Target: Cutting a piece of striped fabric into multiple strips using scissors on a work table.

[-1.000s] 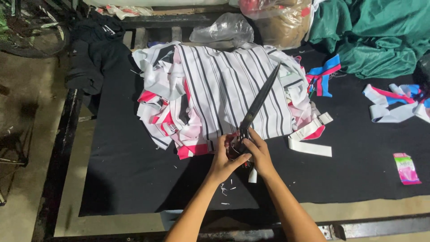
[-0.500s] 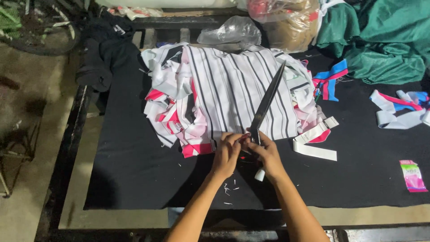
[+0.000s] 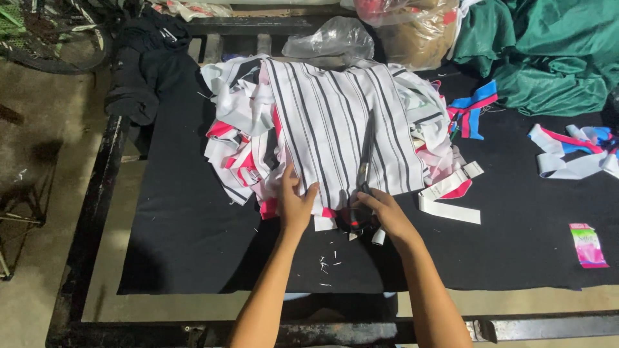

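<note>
A stack of white fabric with dark stripes (image 3: 342,122) lies on a black table cover (image 3: 187,232), over pink and white cloth pieces (image 3: 235,158). My left hand (image 3: 293,203) rests flat on the near edge of the striped stack, fingers apart. My right hand (image 3: 380,216) grips the handles of large scissors (image 3: 365,164), whose long blades lie up across the striped fabric.
White and pink strips (image 3: 451,196) lie right of the scissors. More blue, pink and white scraps (image 3: 574,151) and a small pink label (image 3: 588,245) sit at the right. Green cloth (image 3: 554,51) and plastic bags (image 3: 335,38) are at the back; dark garment (image 3: 145,71) at left.
My left hand has left the scissor handles and moved left onto the striped fabric. The scissors have swung from a slant to nearly straight up the stack.
</note>
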